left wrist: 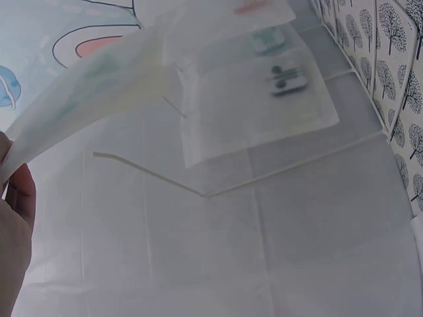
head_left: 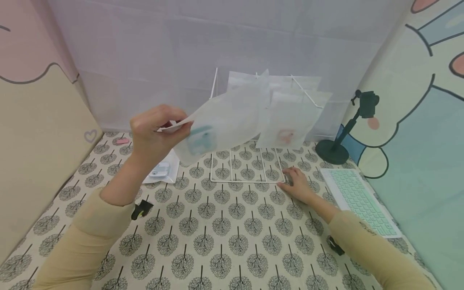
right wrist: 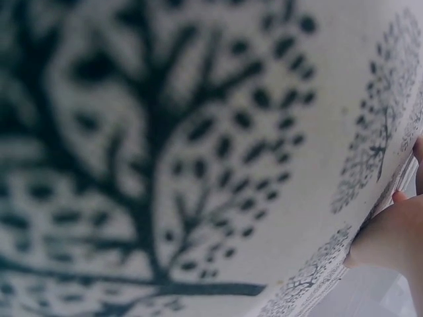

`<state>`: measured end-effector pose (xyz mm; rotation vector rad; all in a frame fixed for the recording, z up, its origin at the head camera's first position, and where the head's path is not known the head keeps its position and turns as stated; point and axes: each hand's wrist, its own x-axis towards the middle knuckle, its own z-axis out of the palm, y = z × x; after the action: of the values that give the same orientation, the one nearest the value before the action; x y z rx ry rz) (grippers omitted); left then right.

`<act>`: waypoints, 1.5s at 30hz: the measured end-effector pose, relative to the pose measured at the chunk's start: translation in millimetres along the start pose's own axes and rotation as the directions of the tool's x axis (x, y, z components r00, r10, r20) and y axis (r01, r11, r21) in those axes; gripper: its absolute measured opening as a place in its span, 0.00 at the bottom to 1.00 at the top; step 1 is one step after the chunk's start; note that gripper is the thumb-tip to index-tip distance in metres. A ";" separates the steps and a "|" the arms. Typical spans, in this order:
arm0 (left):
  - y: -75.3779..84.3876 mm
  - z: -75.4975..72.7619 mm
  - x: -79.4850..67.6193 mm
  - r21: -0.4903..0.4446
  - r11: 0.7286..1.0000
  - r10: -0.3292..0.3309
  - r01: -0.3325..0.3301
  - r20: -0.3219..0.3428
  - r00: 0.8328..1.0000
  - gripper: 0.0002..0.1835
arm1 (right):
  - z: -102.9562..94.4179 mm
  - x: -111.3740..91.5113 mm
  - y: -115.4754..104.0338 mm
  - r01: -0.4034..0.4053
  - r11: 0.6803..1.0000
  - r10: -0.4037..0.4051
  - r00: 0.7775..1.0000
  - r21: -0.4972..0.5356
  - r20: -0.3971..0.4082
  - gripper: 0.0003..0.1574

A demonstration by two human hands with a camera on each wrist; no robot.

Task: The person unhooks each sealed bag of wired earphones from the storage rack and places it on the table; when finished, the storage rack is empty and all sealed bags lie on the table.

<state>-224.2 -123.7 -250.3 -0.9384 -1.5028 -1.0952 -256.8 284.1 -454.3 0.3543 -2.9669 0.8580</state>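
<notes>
Right now, the left hand (head_left: 156,129) pinches a cloudy bag (head_left: 232,114) up by the white rack (head_left: 248,182), and the right hand (head_left: 298,187) touches the rack's bottom corner, though I can't tell if it grips. Maybe the bag is going on or coming off, so next it needs gentle guiding and a still rack.

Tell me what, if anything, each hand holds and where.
The left hand pinches a frosted pouch by its left edge. The right hand is at a corner of a wire rack; grip unclear.

Fingers (right wrist: 391,239) against tree-print cloth (right wrist: 165,158).
</notes>
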 end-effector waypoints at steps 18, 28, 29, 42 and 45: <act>-0.6 -13.2 -11.8 0.029 0.999 -0.045 0.045 0.001 0.999 0.09 | -1.1 -1.8 -0.5 -0.003 1.000 0.003 1.000 -0.006 0.002 0.36; -6.5 -28.9 -32.6 0.129 0.990 -0.068 0.063 0.036 0.997 0.07 | 0.8 -1.1 -7.2 -0.016 0.998 0.014 1.000 -0.053 -0.027 0.39; -6.9 -30.9 -34.9 0.140 0.988 -0.075 0.068 0.042 0.996 0.06 | 1.2 -1.0 -8.0 -0.018 0.998 0.016 0.999 -0.061 -0.031 0.40; -9.2 -61.3 -65.2 0.256 0.921 -0.319 0.294 0.062 0.946 0.07 | 3.7 0.1 -6.6 -0.025 0.998 0.022 0.999 -0.058 -0.037 0.40; -10.0 -70.7 -73.4 0.316 0.882 -0.386 0.351 0.053 0.921 0.07 | 4.9 0.3 -5.6 -0.030 0.997 0.028 0.999 -0.065 -0.033 0.40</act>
<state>-200.4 -196.2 -318.6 -0.5183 -1.9365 -1.0464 -255.7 276.9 -455.4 0.2927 -2.9693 0.7591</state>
